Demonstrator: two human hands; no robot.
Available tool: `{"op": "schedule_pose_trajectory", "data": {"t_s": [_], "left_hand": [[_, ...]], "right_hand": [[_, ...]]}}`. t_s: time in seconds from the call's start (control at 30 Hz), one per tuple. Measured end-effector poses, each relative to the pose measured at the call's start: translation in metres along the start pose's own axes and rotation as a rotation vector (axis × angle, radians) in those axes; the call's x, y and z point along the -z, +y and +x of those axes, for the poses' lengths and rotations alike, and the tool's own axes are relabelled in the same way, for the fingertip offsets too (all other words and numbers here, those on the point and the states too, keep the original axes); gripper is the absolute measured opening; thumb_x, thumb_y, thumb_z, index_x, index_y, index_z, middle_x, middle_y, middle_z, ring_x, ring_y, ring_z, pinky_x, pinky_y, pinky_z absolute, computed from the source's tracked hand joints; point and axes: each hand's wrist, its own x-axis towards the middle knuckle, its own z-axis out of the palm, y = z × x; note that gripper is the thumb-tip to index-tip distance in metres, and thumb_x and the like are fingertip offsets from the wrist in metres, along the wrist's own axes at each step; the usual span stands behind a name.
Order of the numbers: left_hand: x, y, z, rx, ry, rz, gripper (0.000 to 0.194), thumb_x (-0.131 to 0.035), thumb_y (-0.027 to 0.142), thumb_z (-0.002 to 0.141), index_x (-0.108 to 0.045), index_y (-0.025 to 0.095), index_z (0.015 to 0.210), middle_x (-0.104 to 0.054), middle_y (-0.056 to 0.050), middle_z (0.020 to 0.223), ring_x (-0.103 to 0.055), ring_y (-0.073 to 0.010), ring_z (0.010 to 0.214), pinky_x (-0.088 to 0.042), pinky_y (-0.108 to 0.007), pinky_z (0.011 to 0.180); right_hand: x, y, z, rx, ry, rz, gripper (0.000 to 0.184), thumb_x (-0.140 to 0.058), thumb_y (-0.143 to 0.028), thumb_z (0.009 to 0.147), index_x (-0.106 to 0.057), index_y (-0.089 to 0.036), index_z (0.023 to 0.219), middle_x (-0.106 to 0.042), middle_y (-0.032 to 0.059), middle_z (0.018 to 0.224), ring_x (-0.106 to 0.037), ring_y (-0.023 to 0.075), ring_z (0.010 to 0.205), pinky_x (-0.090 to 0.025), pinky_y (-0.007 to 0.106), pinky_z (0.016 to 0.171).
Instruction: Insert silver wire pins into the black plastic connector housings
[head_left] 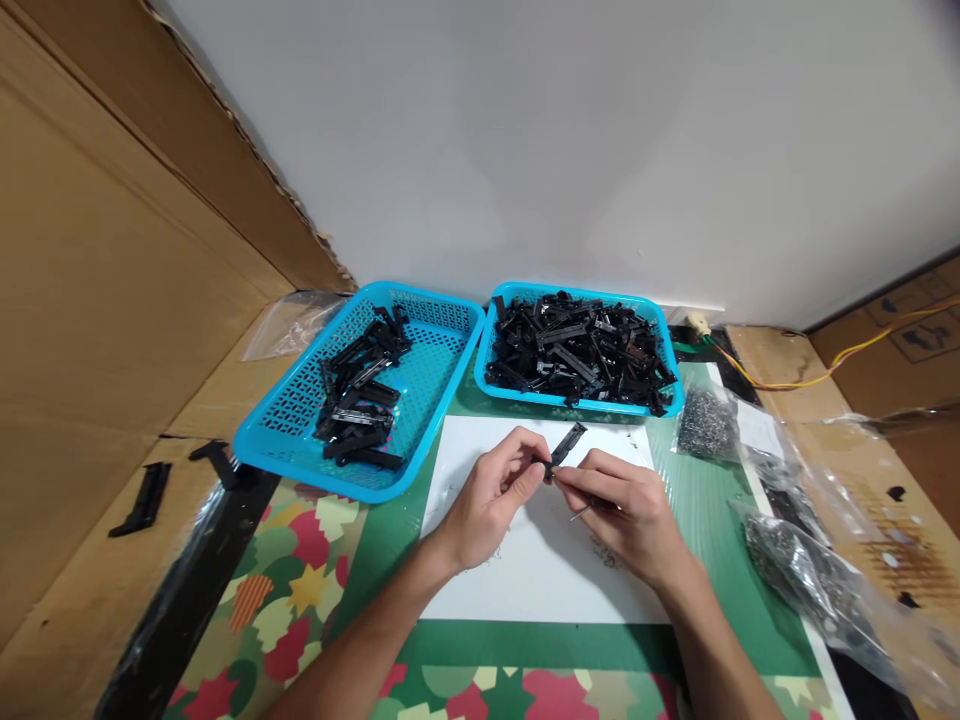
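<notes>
My left hand (489, 500) is closed around the lower end of a black plastic part (570, 440), a long narrow piece tilted up to the right. At that same end, the thumb and forefinger of my right hand (622, 505) pinch in close; anything small between these fingertips is too small to make out. A thin metal tool (580, 513) pokes out below the right fingers, its other end hidden in the palm. Both hands are over a white sheet (525, 590), where tiny wire-like pieces (604, 552) lie scattered beside the right hand.
A blue basket (427, 480) at the left holds some black parts; another blue basket (585, 403) by the wall is heaped with them. Clear bags of small metal pieces (705, 425) lie at the right. Two loose black parts (142, 498) rest on cardboard. Yellow cable (795, 383) runs along the right.
</notes>
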Motion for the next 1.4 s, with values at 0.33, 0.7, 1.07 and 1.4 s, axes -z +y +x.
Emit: {"op": "schedule_pose_trajectory", "data": {"t_s": [0.33, 0.7, 1.07, 1.4], "left_hand": [[-0.008, -0.003, 0.002, 0.156, -0.048, -0.289, 0.028, -0.049, 0.051, 0.107, -0.048, 0.023, 0.103, -0.043, 0.006, 0.074, -0.021, -0.0079, 0.054, -0.017, -0.02, 0.051], [-0.012, 0.0, 0.001, 0.097, -0.005, -0.172, 0.028, -0.044, 0.05, 0.11, -0.049, 0.022, 0.105, -0.046, 0.004, 0.077, -0.033, -0.0117, 0.062, -0.024, -0.024, 0.056], [0.008, 0.005, 0.005, -0.233, 0.013, 0.422, 0.017, -0.07, 0.028, 0.1, -0.066, 0.021, 0.115, -0.066, -0.003, 0.108, -0.057, -0.0149, 0.085, -0.046, -0.025, 0.07], [0.011, -0.014, 0.007, -0.511, 0.126, 0.595, 0.02, -0.071, 0.012, 0.098, -0.073, 0.018, 0.117, -0.076, -0.007, 0.112, -0.071, -0.0201, 0.105, -0.057, -0.031, 0.09]], "right_hand": [[-0.003, -0.003, 0.003, 0.011, 0.013, -0.046, 0.018, -0.062, -0.016, 0.103, -0.076, -0.019, 0.112, -0.064, 0.001, 0.076, -0.058, 0.011, 0.06, -0.045, 0.022, 0.052], [-0.007, 0.003, -0.003, 0.07, 0.063, -0.144, 0.016, -0.061, -0.011, 0.103, -0.073, -0.019, 0.11, -0.068, 0.0035, 0.084, -0.065, 0.0131, 0.067, -0.049, 0.024, 0.058], [-0.003, 0.011, -0.005, 0.068, 0.024, -0.279, 0.017, -0.057, -0.013, 0.105, -0.073, -0.018, 0.111, -0.07, 0.0042, 0.087, -0.069, 0.014, 0.072, -0.05, 0.023, 0.059], [0.003, 0.0, -0.001, -0.201, -0.008, -0.095, 0.017, -0.06, -0.019, 0.103, -0.074, -0.02, 0.113, -0.064, 0.0016, 0.084, -0.058, 0.0123, 0.063, -0.045, 0.024, 0.053]]}}
